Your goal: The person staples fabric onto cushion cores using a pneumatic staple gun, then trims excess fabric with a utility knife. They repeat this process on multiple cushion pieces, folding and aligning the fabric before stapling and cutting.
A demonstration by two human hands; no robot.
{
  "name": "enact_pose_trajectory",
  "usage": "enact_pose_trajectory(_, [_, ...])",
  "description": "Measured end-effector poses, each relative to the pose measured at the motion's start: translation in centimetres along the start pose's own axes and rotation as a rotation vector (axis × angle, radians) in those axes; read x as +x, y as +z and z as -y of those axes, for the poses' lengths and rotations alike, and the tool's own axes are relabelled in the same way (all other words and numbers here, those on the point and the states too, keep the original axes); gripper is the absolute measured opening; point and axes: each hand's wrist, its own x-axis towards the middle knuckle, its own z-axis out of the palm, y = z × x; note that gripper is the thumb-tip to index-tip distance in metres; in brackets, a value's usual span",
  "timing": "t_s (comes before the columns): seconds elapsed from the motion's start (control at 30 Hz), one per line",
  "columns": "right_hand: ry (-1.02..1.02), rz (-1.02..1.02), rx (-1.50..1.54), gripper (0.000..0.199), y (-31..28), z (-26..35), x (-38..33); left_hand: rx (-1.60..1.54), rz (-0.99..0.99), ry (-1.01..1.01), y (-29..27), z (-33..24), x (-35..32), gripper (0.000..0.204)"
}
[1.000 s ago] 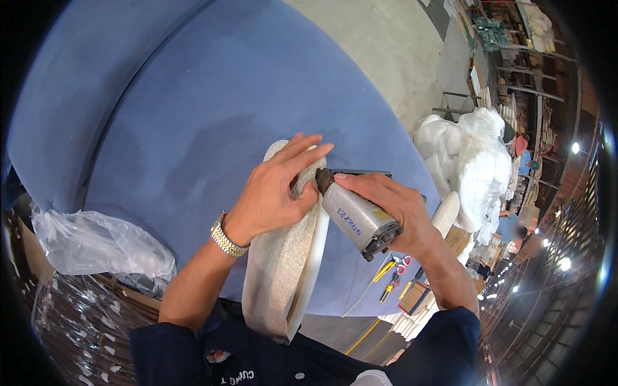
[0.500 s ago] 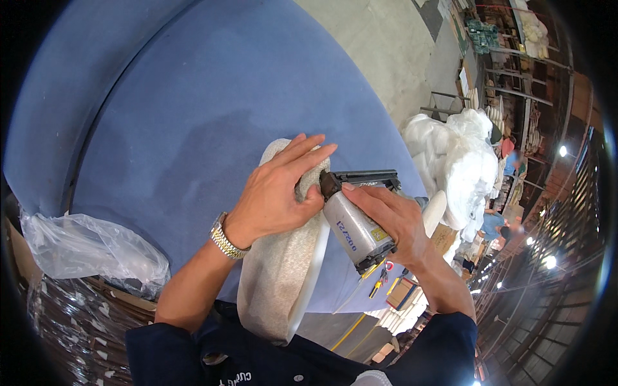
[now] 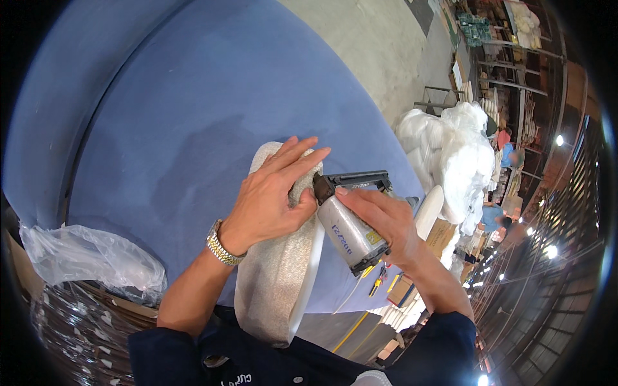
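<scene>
A long, rounded upholstered pad (image 3: 272,283) in grey-beige fabric, with a white edge, stands propped on the blue surface in front of my body. My left hand (image 3: 273,196), with a metal-banded watch on its wrist, holds the upper end of the pad, its fingers laid along the fabric and its thumb bent at the edge. In my right hand (image 3: 383,222) is a pneumatic staple gun (image 3: 347,231) with a silver body and black magazine. Its dark nose meets the pad's edge beside my left thumb. The fingertips of my right hand are mostly hidden behind the tool.
The broad blue covered surface (image 3: 193,96) fills the middle. Clear plastic film (image 3: 96,257) lies at the left. Hand tools with yellow and red handles (image 3: 378,283) lie at the lower right. White wrapped bundles (image 3: 450,148) stand at the right; people (image 3: 492,219) are farther off.
Both hands, the pad and the staple gun appear shifted slightly left, along with the whole view. My grip on pad and tool looks the same.
</scene>
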Motion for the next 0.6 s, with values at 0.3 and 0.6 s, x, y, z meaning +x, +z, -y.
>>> enact_pose_trajectory(0.3, [0.106, 0.076, 0.166, 0.076, -1.1, -0.4, 1.6, -0.01, -0.019, 0.078, -0.4, 1.2, 0.6, 0.051])
enact_pose_trajectory(0.6, [0.167, 0.127, 0.314, 0.083, -1.2, -0.4, 1.7, -0.449, 0.118, -0.088, 0.2, 4.1, 4.5, 0.041])
